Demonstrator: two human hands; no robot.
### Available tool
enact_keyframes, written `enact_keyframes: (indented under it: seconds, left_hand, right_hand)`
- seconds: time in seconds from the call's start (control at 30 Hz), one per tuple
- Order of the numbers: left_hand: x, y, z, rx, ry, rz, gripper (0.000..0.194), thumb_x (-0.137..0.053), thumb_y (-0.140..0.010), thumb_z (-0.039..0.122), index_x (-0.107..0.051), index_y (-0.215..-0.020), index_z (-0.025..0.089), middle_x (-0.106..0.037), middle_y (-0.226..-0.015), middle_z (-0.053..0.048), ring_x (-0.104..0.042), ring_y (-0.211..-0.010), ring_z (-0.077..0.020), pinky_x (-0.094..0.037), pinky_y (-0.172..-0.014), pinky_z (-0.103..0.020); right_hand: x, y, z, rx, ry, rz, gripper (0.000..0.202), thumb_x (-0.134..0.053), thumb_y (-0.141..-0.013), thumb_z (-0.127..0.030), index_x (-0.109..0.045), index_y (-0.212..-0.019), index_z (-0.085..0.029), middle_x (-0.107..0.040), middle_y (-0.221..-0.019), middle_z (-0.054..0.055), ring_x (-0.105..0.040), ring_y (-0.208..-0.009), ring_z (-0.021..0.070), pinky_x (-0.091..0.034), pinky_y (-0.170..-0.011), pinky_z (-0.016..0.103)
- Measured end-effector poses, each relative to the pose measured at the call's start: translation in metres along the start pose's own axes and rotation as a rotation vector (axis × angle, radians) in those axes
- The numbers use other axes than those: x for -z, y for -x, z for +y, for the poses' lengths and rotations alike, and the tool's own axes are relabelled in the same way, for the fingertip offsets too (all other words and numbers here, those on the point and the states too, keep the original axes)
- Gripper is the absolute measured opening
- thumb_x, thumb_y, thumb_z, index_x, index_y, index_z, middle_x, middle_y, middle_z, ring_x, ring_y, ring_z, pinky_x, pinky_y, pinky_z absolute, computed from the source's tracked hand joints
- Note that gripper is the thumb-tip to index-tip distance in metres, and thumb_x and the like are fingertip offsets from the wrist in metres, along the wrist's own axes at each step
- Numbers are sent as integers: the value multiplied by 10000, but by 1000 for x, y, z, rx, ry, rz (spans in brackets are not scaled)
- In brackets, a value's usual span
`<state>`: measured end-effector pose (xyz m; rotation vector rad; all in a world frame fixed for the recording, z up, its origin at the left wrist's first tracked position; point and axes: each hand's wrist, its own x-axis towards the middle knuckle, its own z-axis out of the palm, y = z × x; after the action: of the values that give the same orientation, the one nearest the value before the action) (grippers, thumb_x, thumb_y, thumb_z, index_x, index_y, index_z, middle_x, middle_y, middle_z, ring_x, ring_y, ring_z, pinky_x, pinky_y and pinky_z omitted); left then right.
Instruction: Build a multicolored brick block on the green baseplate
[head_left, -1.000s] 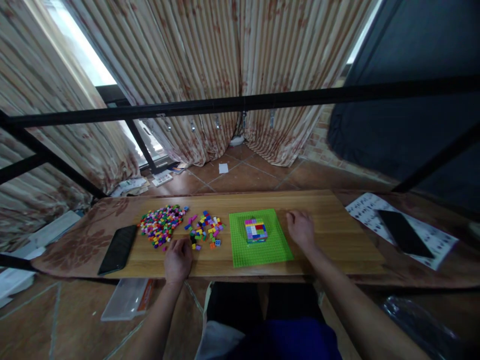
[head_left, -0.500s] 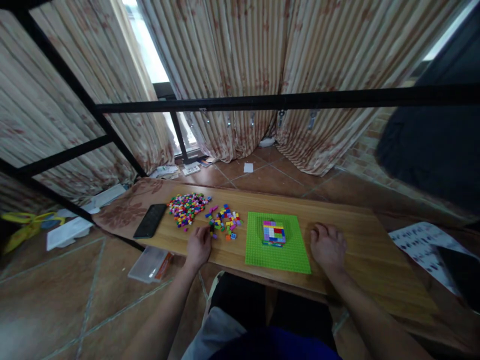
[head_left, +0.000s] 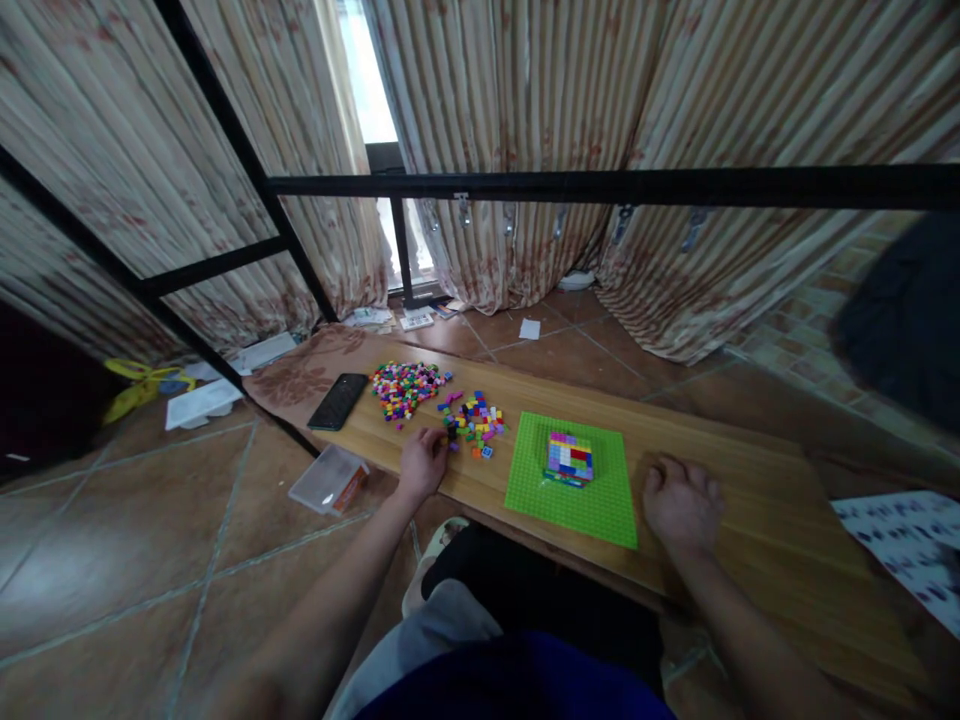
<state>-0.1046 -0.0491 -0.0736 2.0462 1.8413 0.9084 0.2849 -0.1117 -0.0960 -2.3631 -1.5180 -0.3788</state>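
Note:
My left hand [head_left: 424, 464] rests at the near edge of the wooden board, its fingers curled together beside the smaller group of loose toy bricks [head_left: 480, 418]. Whatever it may pinch is too small to make out. To the right, my right hand [head_left: 681, 502] lies on the wood with loosely curled fingers and no object visible in it. Between the hands is a green baseplate [head_left: 532, 490]. On its middle stands a low square block built of multicoloured bricks [head_left: 570, 458]. A larger heap of small mixed bricks [head_left: 409, 386] lies farther left.
A black phone [head_left: 338, 401] lies at the left end of the wooden board [head_left: 757, 480]. Below it, a clear plastic box [head_left: 328, 482] is on the tiled floor. A printed sheet [head_left: 904, 545] lies at the right. A black metal rail [head_left: 525, 187] crosses before the curtains.
The camera view has turned left, so the board and everything on it appear farther right. Both hands stay in nearly the same places beside the bricks and the baseplate.

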Motion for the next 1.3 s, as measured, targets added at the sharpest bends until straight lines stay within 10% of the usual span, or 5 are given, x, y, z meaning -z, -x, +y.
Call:
enact_keyframes:
  seconds: [0.53, 1.0, 1.13, 1.3]
  left_hand:
    - [-25, -5, 36, -82, 140, 49, 121, -561, -810, 197, -679, -834, 183, -620, -963, -90, -584, -919, -219, -459, -855, -368]
    - [-14, 7, 64, 492, 1305, -119, 351, -785, -639, 415, -606, -781, 149, -580, -727, 12, -531, -634, -75, -442, -633, -204]
    - [-7, 20, 79, 499, 1350, -174, 315, -815, -625, 361, -640, -777, 148, -592, -764, 16, -539, -678, -68, -454, -681, -192]
    - [5, 39, 106, 395, 1243, -272, 245, -778, -685, 331, -682, -828, 157, -634, -761, 6, -561, -696, -92, -464, -708, -212]
  right_hand:
    - [2, -2, -3, -22, -2, 11, 383, -400, -888, -306, -644, -1115, -118, -603, -1059, 191, -496, -990, 325, -371, -815, 453]
    - [16, 3, 2, -63, -410, 150, 349, -425, -879, -321, -647, -1054, -117, -636, -1022, 162, -554, -998, 282, -429, -901, 429]
    - [63, 34, -45, -13, -776, 254, 312, -479, -892, -369, -633, -1076, -170, -651, -992, 103, -595, -893, 222, -480, -846, 385]
    - [111, 79, -136, 200, -1177, -191, 315, -571, -865, -294, -606, -1173, -234, -652, -1023, 60, -606, -777, 147, -523, -729, 288]
